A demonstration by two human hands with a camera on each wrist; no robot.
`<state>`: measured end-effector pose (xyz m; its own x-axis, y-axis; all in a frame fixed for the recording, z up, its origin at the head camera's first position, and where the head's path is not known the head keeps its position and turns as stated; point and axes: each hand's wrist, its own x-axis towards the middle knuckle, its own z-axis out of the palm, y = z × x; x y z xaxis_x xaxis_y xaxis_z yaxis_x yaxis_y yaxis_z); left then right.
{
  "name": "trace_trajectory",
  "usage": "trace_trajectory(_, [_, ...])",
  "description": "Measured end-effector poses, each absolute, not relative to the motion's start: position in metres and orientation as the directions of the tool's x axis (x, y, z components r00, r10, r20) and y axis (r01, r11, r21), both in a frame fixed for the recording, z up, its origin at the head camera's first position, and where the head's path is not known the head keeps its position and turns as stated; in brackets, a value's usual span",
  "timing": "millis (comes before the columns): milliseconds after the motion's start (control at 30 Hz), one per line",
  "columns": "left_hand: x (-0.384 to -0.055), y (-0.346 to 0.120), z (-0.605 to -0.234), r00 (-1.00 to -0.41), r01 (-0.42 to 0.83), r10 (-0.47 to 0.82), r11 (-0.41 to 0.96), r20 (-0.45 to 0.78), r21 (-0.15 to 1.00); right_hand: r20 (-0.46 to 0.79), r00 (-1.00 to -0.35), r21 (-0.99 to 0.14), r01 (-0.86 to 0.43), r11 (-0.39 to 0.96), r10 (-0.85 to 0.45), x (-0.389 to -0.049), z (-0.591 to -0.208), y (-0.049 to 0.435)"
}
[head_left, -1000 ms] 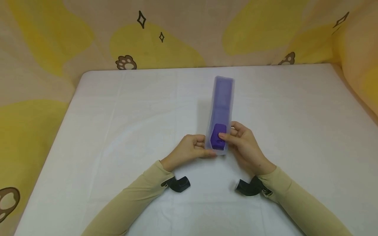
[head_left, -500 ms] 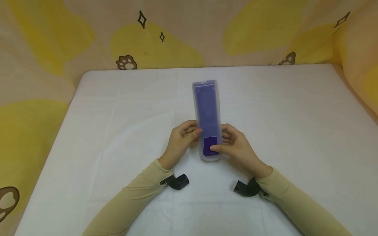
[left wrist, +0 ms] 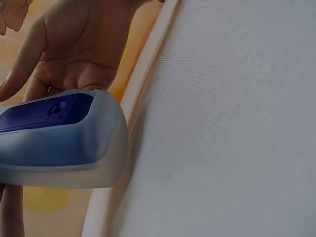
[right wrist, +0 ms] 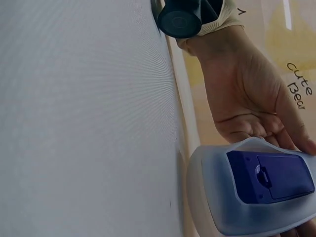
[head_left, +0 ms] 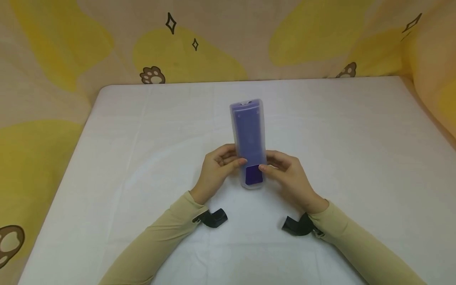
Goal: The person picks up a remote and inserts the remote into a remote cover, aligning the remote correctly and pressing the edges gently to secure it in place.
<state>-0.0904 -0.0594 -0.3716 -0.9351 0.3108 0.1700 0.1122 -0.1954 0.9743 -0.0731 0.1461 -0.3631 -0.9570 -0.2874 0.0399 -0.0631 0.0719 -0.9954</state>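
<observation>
A long remote control (head_left: 249,136) in a translucent silicone cover (right wrist: 217,197) is held upright with its top tilted back. Its back faces the head camera, where a dark purple battery panel (head_left: 254,175) shows near the lower end. My left hand (head_left: 215,170) grips the left edge, thumb on the back face and fingers behind. From the other side my right hand (head_left: 290,174) grips the right edge, its thumb tip at the panel's upper corner. In the right wrist view a latch shows on the panel. The fingers behind the cover are partly hidden.
A white cloth-covered table (head_left: 171,130) lies under both hands. A yellow and beige patterned curtain (head_left: 213,39) hangs behind it and at both sides. Black camera mounts (head_left: 213,218) stick out inward from both sleeves.
The remote control has swung left and its top has risen toward the head camera. My left hand has moved from the lower end up to the left edge; my right thumb has slid off the panel's middle.
</observation>
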Motion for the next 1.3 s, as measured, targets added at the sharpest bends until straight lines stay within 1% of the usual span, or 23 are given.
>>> trace_trajectory(200, [-0.091,-0.059,-0.37,-0.931,0.125,0.318,-0.178,0.178,0.976,0.096,-0.964,-0.993,-0.109,0.038,-0.248,-0.073,-0.364,0.146])
trace_trajectory(433, [-0.089,-0.058,-0.368,-0.926,0.147,0.323,-0.166,0.194,0.975,0.125,-0.963,-0.99,-0.136,0.031,-0.239,-0.072,-0.363,0.146])
trace_trajectory(833, [-0.088,-0.057,-0.366,-0.924,0.157,0.324,-0.155,0.201,0.975,0.118,-0.966,-0.993,-0.122,0.004,-0.23,-0.071,-0.361,0.144])
trace_trajectory(1300, [-0.085,-0.056,-0.361,-0.944,0.124,0.292,-0.128,0.157,0.984,0.095,-0.972,-0.995,-0.095,-0.009,-0.215,-0.069,-0.357,0.142])
